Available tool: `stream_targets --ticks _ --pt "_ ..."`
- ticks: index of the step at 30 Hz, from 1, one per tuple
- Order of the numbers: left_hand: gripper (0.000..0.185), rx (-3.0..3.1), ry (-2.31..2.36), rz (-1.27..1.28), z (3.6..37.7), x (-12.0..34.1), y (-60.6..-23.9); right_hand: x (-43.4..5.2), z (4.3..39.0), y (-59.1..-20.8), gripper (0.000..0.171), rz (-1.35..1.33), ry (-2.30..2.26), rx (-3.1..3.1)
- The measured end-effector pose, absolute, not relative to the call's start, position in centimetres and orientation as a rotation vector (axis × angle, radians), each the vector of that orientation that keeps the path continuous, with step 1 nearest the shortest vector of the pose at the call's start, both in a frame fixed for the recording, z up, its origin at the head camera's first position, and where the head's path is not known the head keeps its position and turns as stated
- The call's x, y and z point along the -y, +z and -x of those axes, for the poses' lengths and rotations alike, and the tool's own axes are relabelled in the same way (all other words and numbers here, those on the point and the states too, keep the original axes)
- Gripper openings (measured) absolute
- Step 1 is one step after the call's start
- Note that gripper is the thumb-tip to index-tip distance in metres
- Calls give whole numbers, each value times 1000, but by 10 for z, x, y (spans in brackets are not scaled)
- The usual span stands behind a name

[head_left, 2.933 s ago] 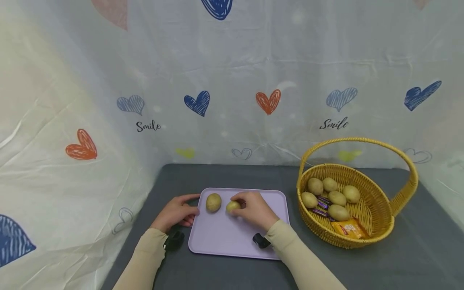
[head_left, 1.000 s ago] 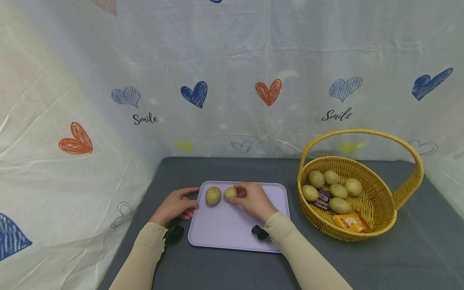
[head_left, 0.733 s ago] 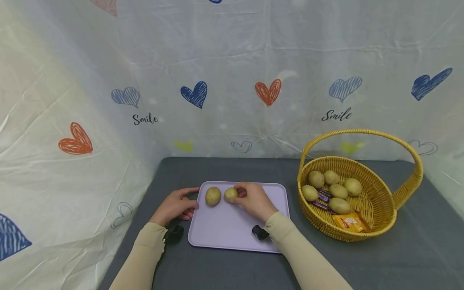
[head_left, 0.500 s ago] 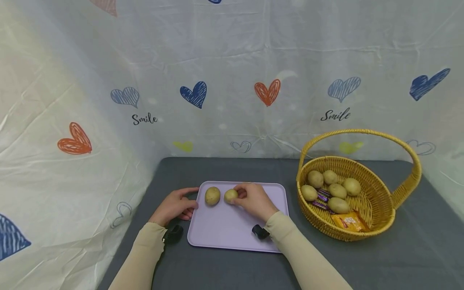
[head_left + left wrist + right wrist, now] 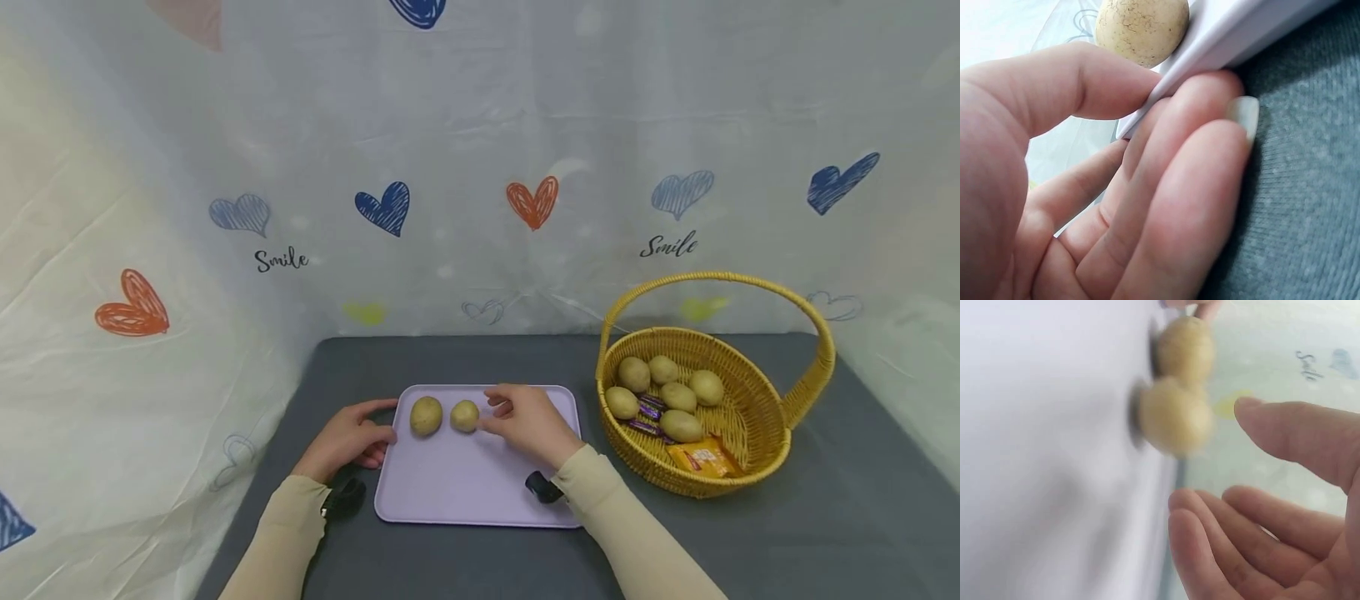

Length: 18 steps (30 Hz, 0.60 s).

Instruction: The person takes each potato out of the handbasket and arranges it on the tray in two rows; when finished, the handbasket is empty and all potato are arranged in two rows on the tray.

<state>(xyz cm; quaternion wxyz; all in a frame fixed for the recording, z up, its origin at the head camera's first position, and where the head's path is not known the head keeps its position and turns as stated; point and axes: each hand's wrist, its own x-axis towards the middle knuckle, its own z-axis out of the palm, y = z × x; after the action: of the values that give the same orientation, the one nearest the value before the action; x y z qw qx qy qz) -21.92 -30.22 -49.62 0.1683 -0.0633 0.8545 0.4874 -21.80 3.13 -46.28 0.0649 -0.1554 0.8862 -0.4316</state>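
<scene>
On the grey, cloth-covered bench (image 5: 450, 567): we see a smooth, lilac, round-cornered tray (image 5: 450, 492) with a thin raised rim.
Small, round, pale-yellow potato (image 5: 464, 416): rests toward the tray's far edge, a narrow gap from the larger, oval, brown-flecked potato (image 5: 426, 416).
Right hand (image 5: 528, 421): our thumb and fingers are parted and released, just right of the small potato.
Left hand (image 5: 348, 437): our fingers pinch the tray's left rim.
Woven, yellow, hoop-handled basket (image 5: 651, 470): holds six potatoes (image 5: 682, 426), purple wrappers (image 5: 651, 407) and a shiny orange packet (image 5: 705, 457).
Room: lilac surface stretches from our two potatoes toward the near rim; a strip of bench separates tray and basket.
</scene>
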Motion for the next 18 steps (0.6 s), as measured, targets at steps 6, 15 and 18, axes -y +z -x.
stream_targets --ticks 6,15,18 --pt "67 -2450 1361 151 222 302 -502 -93 193 -423 41 645 -1116 -2822" --pt "71 -2439 1356 109 222 305 -502 -205 195 -396 40 564 -1007 -2935" --pt "71 -2443 1350 107 222 303 -502 -233 207 -401 46 453 -1005 -2933"
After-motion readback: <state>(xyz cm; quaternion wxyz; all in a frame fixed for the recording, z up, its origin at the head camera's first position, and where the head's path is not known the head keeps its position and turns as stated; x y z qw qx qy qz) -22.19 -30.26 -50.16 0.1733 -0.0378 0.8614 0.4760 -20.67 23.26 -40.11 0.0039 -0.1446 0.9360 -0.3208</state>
